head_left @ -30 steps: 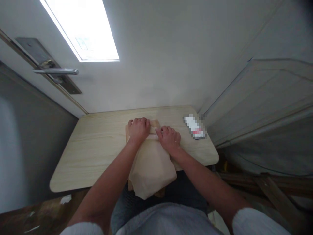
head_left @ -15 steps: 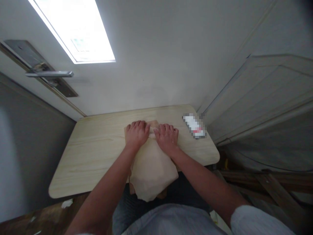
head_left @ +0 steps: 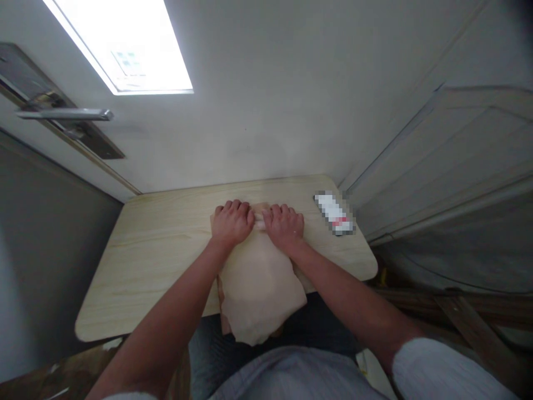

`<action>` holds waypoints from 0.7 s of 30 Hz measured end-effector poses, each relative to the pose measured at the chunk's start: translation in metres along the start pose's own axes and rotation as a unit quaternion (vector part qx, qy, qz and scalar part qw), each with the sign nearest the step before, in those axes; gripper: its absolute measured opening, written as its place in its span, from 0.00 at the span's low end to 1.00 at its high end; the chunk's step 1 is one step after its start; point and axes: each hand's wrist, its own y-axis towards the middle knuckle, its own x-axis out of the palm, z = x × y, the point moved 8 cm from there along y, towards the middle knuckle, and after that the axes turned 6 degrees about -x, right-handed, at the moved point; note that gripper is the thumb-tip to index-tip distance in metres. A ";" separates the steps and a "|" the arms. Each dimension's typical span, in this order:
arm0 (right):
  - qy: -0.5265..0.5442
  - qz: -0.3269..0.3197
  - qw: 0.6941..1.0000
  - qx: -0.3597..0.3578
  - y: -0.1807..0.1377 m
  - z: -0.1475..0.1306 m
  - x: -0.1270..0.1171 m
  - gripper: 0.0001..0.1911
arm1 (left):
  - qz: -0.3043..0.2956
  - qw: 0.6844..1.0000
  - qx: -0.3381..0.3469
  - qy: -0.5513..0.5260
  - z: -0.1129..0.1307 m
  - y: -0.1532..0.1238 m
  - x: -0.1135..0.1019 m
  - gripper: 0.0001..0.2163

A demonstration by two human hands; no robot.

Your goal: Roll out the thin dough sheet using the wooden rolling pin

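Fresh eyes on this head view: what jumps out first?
The glaring white window at upper left, with the metal handle to its lower left. Next, the left hand and right hand, side by side on the tan sheet, which reaches past the pale table's near edge.

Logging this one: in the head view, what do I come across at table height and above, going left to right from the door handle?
Door handle → left hand → right hand → pixelated object.
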 end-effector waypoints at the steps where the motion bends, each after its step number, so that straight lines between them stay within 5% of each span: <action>1: 0.000 -0.005 1.000 -0.001 0.001 0.000 0.001 0.28 | 0.001 1.000 -0.001 0.001 0.000 0.002 0.000 0.21; 15: 0.021 -0.102 0.994 0.029 0.021 0.006 0.011 0.30 | -0.060 0.998 0.000 -0.003 -0.006 0.022 0.012 0.19; 21: 0.039 -0.159 0.986 -0.026 0.033 0.004 0.019 0.29 | -0.088 0.996 0.009 -0.016 -0.007 0.033 0.018 0.21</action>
